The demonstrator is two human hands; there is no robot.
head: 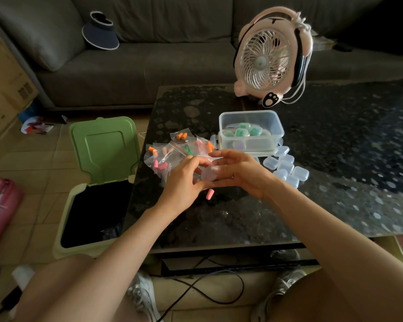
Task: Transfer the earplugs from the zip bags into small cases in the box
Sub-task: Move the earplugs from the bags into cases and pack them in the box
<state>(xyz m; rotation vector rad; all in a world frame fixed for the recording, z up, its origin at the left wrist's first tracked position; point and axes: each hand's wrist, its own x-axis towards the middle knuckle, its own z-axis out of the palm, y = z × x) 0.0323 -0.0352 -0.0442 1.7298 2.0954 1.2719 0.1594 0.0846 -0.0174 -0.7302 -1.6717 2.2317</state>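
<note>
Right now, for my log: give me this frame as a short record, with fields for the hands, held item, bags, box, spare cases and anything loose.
left hand: grips a small clear case
right hand: pinches the same case, above the table
loose earplug: pink, on the table below the hands
zip bags: piled left of the box, holding orange, pink and green earplugs
box: clear, open, cases with green earplugs inside
empty cases: clustered right of the hands
bin: lid up, beside the table
</note>
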